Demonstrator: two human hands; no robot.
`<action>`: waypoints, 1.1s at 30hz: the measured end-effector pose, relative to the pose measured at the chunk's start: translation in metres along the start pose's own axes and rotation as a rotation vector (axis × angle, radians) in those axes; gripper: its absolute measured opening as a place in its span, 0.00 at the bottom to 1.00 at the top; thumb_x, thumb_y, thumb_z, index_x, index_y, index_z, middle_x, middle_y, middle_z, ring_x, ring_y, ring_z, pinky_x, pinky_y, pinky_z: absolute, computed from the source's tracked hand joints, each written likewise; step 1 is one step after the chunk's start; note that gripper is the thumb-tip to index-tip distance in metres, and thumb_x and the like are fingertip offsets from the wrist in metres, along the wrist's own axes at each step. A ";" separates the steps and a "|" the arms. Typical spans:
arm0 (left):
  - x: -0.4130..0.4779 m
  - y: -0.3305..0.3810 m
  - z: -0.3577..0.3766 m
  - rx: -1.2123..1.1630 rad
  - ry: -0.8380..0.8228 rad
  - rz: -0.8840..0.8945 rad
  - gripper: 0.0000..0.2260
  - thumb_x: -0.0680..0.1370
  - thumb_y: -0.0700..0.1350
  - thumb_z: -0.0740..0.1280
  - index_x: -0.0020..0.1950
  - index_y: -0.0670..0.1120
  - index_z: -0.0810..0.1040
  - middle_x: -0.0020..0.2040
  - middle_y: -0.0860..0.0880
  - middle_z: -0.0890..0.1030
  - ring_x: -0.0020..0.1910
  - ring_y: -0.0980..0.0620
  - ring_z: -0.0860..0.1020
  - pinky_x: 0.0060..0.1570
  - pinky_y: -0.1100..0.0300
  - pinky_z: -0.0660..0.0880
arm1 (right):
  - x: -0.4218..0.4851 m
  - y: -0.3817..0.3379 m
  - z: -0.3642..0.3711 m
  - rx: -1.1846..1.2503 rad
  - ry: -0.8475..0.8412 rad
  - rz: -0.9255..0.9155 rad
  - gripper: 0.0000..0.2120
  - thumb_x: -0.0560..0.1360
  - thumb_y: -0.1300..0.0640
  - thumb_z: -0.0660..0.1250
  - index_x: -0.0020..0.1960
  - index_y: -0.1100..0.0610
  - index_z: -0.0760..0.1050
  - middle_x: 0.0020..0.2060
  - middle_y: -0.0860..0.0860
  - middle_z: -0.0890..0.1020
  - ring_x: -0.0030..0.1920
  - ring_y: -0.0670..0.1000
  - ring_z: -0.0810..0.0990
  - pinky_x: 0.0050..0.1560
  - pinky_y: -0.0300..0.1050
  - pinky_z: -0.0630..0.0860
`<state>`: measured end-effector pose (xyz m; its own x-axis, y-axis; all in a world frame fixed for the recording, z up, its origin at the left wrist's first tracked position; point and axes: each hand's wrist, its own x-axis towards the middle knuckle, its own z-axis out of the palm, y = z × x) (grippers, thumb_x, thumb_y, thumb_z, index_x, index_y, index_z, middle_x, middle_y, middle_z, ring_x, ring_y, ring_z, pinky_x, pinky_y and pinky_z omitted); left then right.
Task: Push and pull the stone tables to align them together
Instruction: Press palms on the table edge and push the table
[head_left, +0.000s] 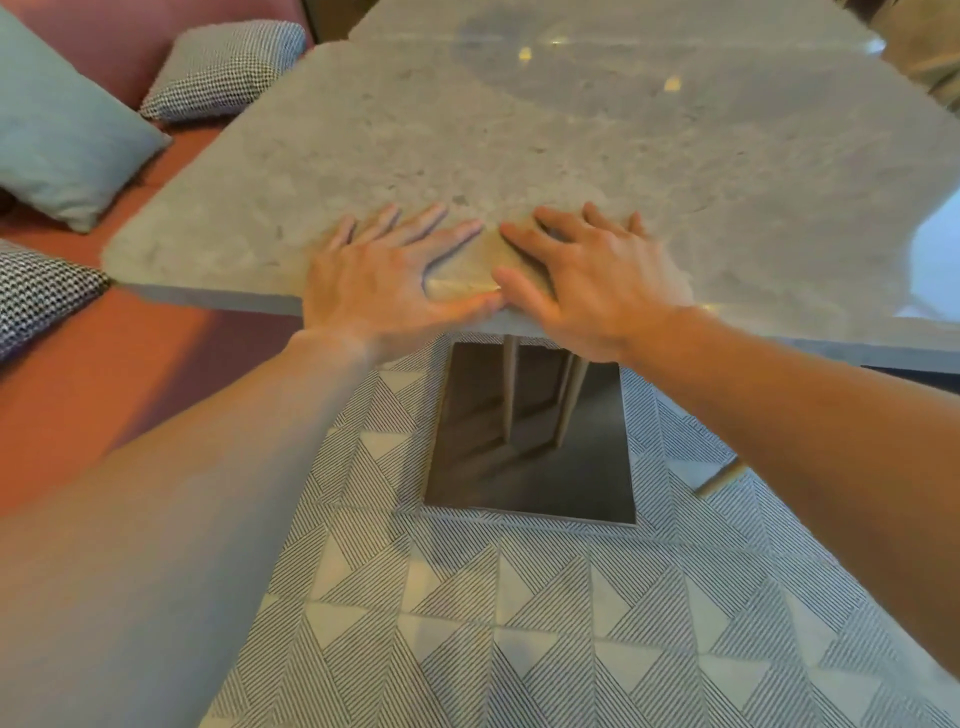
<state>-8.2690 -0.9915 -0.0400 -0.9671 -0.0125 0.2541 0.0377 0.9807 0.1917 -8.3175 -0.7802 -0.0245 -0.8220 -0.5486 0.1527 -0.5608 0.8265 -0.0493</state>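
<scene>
A grey stone table (415, 130) fills the upper middle of the view, its near edge running across the frame. A second stone slab (597, 31) lies directly behind it, offset a little to the right. My left hand (384, 275) lies flat on the near edge, fingers spread and straight. My right hand (587, 275) presses flat beside it, thumbs nearly touching. Below the edge a dark square table base (530, 447) and its post stand on the floor.
A red-brown bench seat (104, 374) runs along the left, with a grey-blue cushion (57, 124) and two houndstooth cushions (223, 67) on it. A striped triangle-patterned floor (519, 623) lies below. A thin metal leg (722, 478) shows at the right.
</scene>
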 end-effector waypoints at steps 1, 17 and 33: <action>0.000 0.000 0.001 -0.005 0.015 -0.005 0.50 0.60 0.90 0.39 0.79 0.75 0.60 0.84 0.62 0.63 0.85 0.48 0.62 0.82 0.40 0.55 | -0.001 0.000 0.002 -0.004 0.021 -0.005 0.37 0.78 0.26 0.40 0.81 0.39 0.62 0.81 0.49 0.68 0.79 0.65 0.66 0.75 0.72 0.62; 0.007 -0.010 0.005 -0.001 0.108 0.041 0.52 0.61 0.89 0.41 0.78 0.69 0.69 0.81 0.57 0.71 0.81 0.46 0.69 0.78 0.39 0.63 | 0.006 -0.010 0.000 0.016 0.097 0.002 0.30 0.80 0.31 0.49 0.77 0.39 0.70 0.73 0.48 0.77 0.72 0.61 0.76 0.68 0.68 0.72; 0.008 -0.011 0.007 -0.019 0.116 0.056 0.45 0.65 0.85 0.51 0.77 0.67 0.71 0.80 0.56 0.73 0.80 0.45 0.70 0.79 0.41 0.63 | 0.004 -0.007 0.002 0.072 0.114 0.018 0.32 0.77 0.30 0.49 0.75 0.41 0.72 0.70 0.48 0.79 0.71 0.60 0.76 0.69 0.69 0.69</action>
<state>-8.2788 -1.0008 -0.0469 -0.9277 0.0185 0.3729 0.0965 0.9767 0.1915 -8.3173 -0.7887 -0.0257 -0.8178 -0.5124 0.2620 -0.5549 0.8227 -0.1234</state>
